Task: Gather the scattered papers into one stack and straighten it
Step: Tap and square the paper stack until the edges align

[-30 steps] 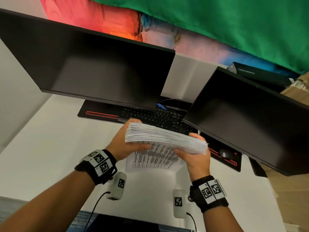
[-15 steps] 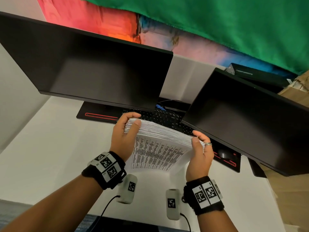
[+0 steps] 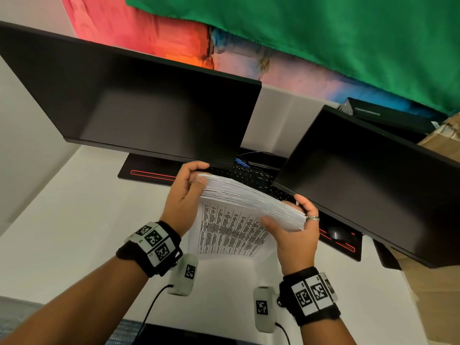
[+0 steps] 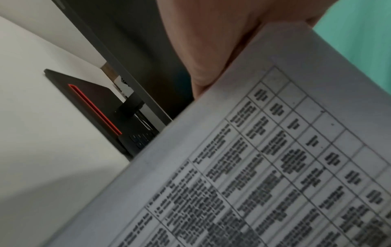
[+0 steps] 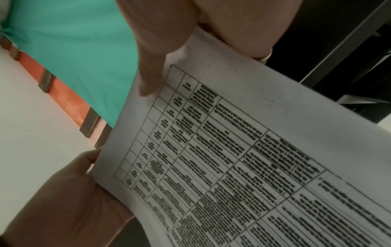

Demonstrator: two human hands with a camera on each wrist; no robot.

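I hold the stack of papers on edge above the desk, at 12 o'clock from my wrists. My left hand grips its 9 o'clock end, my right hand clasps the 3 o'clock end, fingers curled round.

Printed paper stack; matt black monitors; green cloth.
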